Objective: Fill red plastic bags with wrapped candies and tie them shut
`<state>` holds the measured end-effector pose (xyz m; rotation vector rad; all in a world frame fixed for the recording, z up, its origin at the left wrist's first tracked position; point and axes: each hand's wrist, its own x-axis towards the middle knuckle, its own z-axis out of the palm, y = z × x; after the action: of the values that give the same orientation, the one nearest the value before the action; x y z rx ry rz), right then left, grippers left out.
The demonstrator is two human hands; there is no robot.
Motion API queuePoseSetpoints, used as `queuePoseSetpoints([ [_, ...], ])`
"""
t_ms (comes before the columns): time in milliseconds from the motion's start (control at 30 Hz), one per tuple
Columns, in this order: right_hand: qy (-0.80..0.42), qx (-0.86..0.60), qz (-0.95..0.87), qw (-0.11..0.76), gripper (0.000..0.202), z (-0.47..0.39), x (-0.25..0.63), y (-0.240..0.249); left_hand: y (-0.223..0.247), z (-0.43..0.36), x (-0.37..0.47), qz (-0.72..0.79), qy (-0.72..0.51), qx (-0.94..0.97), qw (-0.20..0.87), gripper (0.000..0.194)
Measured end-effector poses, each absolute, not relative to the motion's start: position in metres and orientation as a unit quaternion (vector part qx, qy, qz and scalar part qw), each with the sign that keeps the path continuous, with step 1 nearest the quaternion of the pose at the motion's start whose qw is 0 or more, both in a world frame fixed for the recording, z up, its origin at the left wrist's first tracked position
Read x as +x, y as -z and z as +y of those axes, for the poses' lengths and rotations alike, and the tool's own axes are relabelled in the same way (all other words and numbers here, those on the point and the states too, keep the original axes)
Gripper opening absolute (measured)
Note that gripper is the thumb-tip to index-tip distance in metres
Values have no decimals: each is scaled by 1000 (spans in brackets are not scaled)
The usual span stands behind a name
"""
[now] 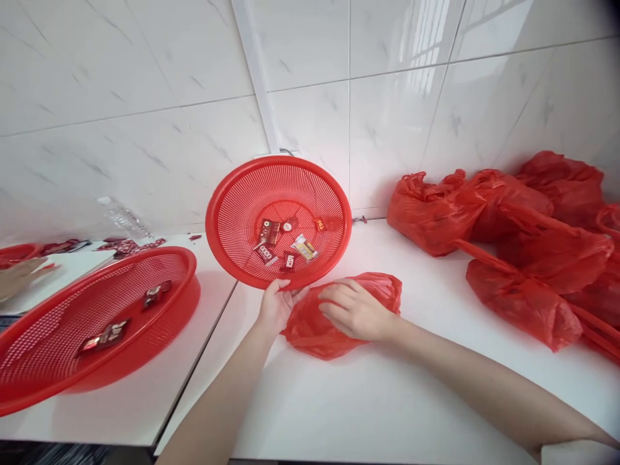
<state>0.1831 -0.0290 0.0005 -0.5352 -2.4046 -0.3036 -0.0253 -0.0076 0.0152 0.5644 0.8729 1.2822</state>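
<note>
A red plastic mesh basket (227, 265) is tilted towards me, with several small wrapped snacks (305, 247) spread over its bottom. My left hand (276, 307) is at its front rim, thumb over the edge and fingers partly hidden below. Just to the right, a red plastic bag (329, 345) lies loosely spread on the table. Over this bag is my right hand (356, 310), its fingers bent and close together. Whatever those fingers hold, if anything, is hidden.
Another red mesh basket (159, 342) with a few dark packets (109, 334) stands left. Several filled red bags (436, 210) crowd the right of the white table (387, 400). A clear bottle (126, 223) and another person's hand (19, 279) are far left. The tiled wall (310, 116) rises behind.
</note>
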Motion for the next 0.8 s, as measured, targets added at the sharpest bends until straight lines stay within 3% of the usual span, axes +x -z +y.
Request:
queuePoseSetpoints([
  [133,124,-194,-906,356,20,-27,183,23,-7,-19,-10,362,-547,304,690,25],
  [367,-26,-390,-808,441,23,-13,192,16,15,-23,2,361,-509,347,700,33],
  [600,-72,-465,-795,383,27,-3,195,20,25,-27,5,393,-493,345,696,39],
  [800,-100,-417,-844,323,52,-1,193,28,31,-33,6,413,-435,378,705,36],
])
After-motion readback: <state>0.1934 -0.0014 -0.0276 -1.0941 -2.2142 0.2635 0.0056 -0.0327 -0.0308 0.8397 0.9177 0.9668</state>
